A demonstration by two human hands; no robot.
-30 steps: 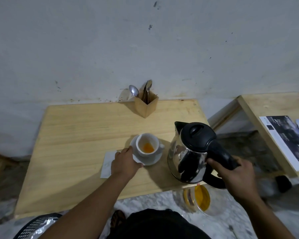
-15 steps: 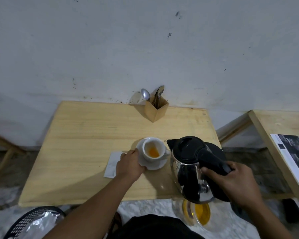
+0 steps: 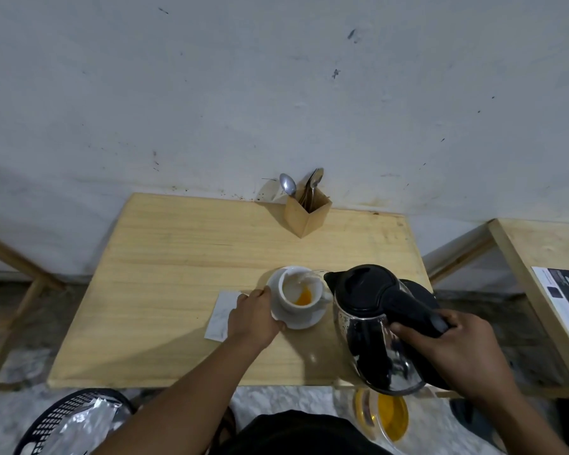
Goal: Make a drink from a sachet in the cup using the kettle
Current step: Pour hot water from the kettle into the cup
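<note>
The fingers of the right hand [image 3: 454, 348] are wrapped tight around the black handle of the kettle [image 3: 375, 326], thumb on the near side. The kettle is lifted and tipped toward the left, its black spout just over the right rim of the cup [image 3: 298, 292], and a clear stream of water arcs from the spout into the cup. The kettle's shiny steel body hangs over the near right corner of the table [image 3: 178, 257], partly past the near edge.

The fingers of the left hand [image 3: 255, 318] curl together against the left rim of the saucer [image 3: 304, 318], thumb toward the near side, gripping it.

The white cup stands upright on the white saucer, right of the table's middle and nearer the near edge. Orange powder lies at the bottom of the cup, with water pooling beside it.

A white paper square [image 3: 222, 315], possibly the sachet, lies flat just left of the saucer, partly under the left hand.

At the far edge, against the wall, a wooden holder [image 3: 306, 213] stands with several spoons [image 3: 288, 185] upright in it.

Below the table's near edge, a clear jar [image 3: 383, 418] with orange contents sits on the floor, and a black basket [image 3: 69, 421] holding crumpled foil sits off the near left corner.
</note>
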